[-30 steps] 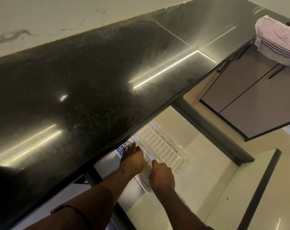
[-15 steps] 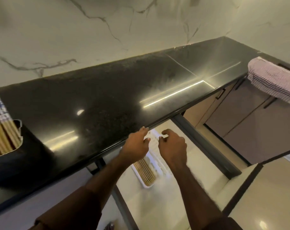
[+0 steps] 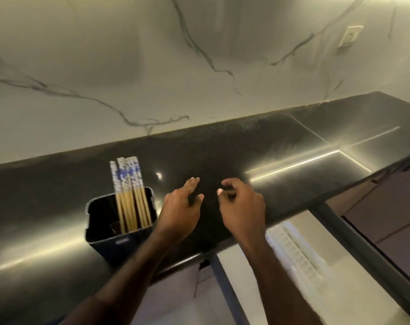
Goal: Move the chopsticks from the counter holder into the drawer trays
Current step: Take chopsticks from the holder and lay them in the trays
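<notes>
A dark square holder [image 3: 119, 240] stands on the black counter [image 3: 246, 148], left of centre. Several wooden chopsticks [image 3: 131, 200] with blue-and-white speckled tops stand upright in it. My left hand [image 3: 182, 207] hovers over the counter just right of the holder, fingers apart and empty. A little further right is my right hand [image 3: 241, 207], fingers loosely curled and holding nothing. Below the counter edge the drawer [image 3: 354, 292] stands pulled out, with a white slotted tray [image 3: 297, 254] partly visible in it.
A white marble wall [image 3: 199, 66] with a socket [image 3: 350, 38] rises behind the counter. Dark cabinet fronts [image 3: 391, 212] run along the right. The drawer's dark front edge [image 3: 363, 249] juts out below the counter.
Both hands have risen out of the drawer tray to above the counter. The view has swung up and left, so the holder with chopsticks is now beside my left hand.
</notes>
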A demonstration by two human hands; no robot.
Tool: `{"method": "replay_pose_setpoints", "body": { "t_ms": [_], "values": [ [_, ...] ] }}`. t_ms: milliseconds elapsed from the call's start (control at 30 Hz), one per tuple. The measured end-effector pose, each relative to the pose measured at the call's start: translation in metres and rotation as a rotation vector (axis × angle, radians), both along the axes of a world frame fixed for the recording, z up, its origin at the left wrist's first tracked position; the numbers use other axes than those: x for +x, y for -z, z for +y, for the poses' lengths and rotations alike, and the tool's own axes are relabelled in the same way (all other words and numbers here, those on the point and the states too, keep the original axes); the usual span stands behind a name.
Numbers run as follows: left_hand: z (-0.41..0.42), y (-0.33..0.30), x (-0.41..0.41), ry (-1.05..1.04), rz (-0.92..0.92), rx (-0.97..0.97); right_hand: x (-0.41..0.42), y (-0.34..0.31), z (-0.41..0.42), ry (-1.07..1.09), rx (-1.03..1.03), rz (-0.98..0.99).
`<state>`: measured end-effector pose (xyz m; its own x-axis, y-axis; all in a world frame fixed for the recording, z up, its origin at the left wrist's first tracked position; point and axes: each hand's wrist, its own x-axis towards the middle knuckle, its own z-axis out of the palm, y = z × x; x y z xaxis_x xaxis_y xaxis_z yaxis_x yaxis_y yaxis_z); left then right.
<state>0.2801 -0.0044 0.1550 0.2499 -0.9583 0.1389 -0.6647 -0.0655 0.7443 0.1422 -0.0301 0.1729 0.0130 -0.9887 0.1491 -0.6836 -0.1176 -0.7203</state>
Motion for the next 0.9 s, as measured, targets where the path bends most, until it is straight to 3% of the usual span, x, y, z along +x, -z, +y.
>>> {"method": "replay_pose_setpoints", "body": {
  "t_ms": [200,333,633,900],
  "values": [
    [0.014,-0.015,0.112,-0.202,0.01,-0.195,0.128,-0.001,0.009,-0.187,-0.026,-0.034],
    [0.02,-0.009,0.161,-0.328,0.159,-0.337,0.183,0.009,0.016,-0.316,0.022,-0.033],
    [0.011,0.019,0.19,-0.321,0.446,-0.162,0.212,0.029,0.02,-0.324,0.07,0.114],
    [0.001,0.024,0.189,-0.2,0.615,-0.107,0.211,0.035,0.031,-0.273,0.032,0.1]
  ]
}}
